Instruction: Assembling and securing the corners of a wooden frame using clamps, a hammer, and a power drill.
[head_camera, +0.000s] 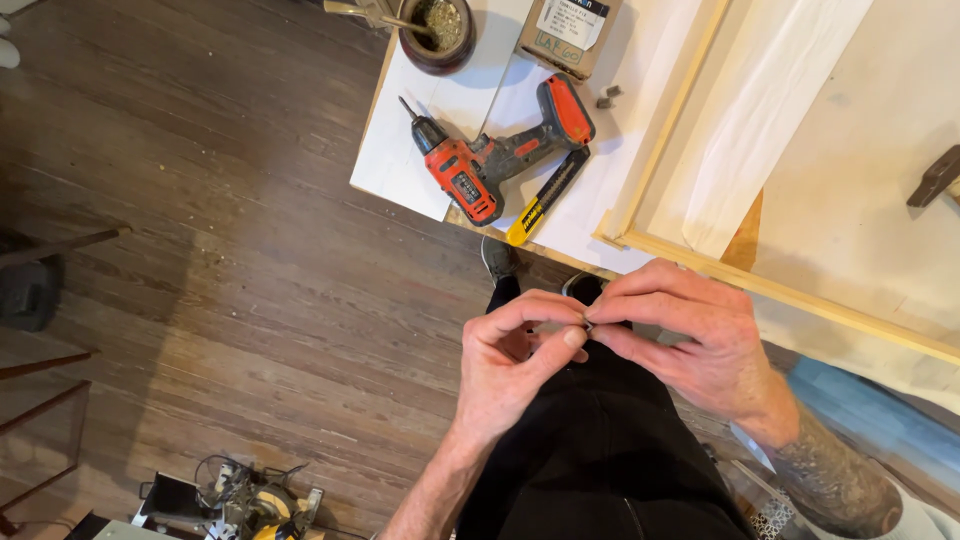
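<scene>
My left hand (515, 365) and my right hand (690, 335) meet in front of my black trousers, below the table edge. Their fingertips pinch together on a tiny object (587, 318), too small to identify. On the white tabletop (400, 150) above lie an orange and black cordless drill (490, 160) and a yellow and black utility knife (545, 198) beside it. A pale wooden frame (770, 285) with white canvas stretched over it covers the right part of the table.
A dark cup (437, 30) with a metal straw and a cardboard box (568, 32) stand at the table's far end. Small metal bits (607, 96) lie near the box. A power tool with cords (245, 500) sits on the wooden floor at lower left.
</scene>
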